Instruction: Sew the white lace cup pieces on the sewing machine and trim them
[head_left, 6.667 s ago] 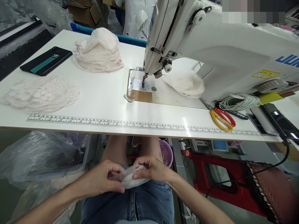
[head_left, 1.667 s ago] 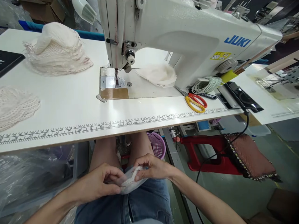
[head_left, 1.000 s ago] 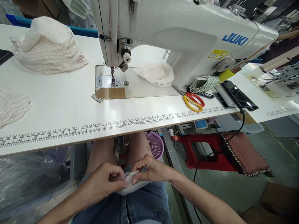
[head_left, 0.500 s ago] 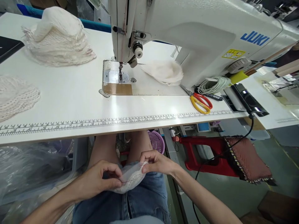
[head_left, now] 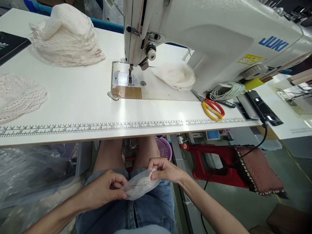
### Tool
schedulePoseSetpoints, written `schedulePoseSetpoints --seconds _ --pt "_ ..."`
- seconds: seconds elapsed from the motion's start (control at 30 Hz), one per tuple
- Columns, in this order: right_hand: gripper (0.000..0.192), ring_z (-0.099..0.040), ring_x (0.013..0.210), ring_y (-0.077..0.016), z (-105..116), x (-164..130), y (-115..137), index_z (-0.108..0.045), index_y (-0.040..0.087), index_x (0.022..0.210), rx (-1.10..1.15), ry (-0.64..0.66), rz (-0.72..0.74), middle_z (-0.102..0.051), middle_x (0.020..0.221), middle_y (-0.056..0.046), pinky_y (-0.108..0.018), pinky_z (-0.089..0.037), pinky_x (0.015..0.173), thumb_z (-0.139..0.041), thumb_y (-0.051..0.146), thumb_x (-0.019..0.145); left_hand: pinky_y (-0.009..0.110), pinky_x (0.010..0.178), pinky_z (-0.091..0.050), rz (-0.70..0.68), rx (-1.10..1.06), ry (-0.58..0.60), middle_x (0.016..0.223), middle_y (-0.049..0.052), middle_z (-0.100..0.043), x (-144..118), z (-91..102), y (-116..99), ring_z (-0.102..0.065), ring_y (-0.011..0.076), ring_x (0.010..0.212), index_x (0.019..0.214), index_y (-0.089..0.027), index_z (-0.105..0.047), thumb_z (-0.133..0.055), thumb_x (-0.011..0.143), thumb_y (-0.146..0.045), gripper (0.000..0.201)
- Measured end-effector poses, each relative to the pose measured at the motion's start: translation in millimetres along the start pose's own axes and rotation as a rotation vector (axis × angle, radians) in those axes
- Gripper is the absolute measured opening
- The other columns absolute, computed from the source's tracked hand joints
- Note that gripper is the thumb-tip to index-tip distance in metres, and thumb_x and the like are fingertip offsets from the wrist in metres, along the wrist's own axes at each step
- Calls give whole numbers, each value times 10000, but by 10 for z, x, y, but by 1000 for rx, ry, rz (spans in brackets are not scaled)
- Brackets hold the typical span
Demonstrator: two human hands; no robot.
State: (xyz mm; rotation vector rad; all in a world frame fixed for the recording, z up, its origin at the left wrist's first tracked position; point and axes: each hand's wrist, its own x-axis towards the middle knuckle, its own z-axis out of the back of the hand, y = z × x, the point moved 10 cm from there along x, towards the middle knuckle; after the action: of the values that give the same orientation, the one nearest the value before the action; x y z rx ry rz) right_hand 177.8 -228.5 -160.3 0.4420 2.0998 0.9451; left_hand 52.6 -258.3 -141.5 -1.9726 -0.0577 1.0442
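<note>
Over my lap, a small sheer white fabric piece with a lace band is stretched between both hands. A thin dark reddish line runs along the lace. My left hand pinches its left end between thumb and fingers. At the right end, my right hand grips the edge, thumb in front and fingers curled behind. Both hands are below the front edge of the sewing table. Above them stands a white sewing machine, with a cream fabric piece lying on its bed.
A tall stack of cream fabric pieces and a lace pile sit on the left. Scissors and a coil of white cord lie on the right. Below are a red stool and a purple basket.
The fabric piece has been turned and flattened, so more of its sheer face shows. My left fingers have shifted slightly on its end. The head view has moved a little left.
</note>
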Motion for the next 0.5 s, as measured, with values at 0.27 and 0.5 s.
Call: schedulePoseSetpoints --seconds 0.27,0.5 --pt "363 -519 528 -61 49 -16 -79 -552 127 714 22 10 -26 -581 592 39 -187 -387 554 -800 373 614 168 502 -301 28 13 -8 603 -16 -677 -69 32 -102 -515 101 534 785 -137 -730 -680 682 -250 161" --pt "365 -519 533 -58 58 15 -78 -550 127 724 25 13 -26 -591 607 36 -184 -394 558 -802 368 615 176 613 -397 27 -65 36 704 -7 -712 -89 14 -131 -579 124 639 815 -163 -736 -655 676 -187 162"
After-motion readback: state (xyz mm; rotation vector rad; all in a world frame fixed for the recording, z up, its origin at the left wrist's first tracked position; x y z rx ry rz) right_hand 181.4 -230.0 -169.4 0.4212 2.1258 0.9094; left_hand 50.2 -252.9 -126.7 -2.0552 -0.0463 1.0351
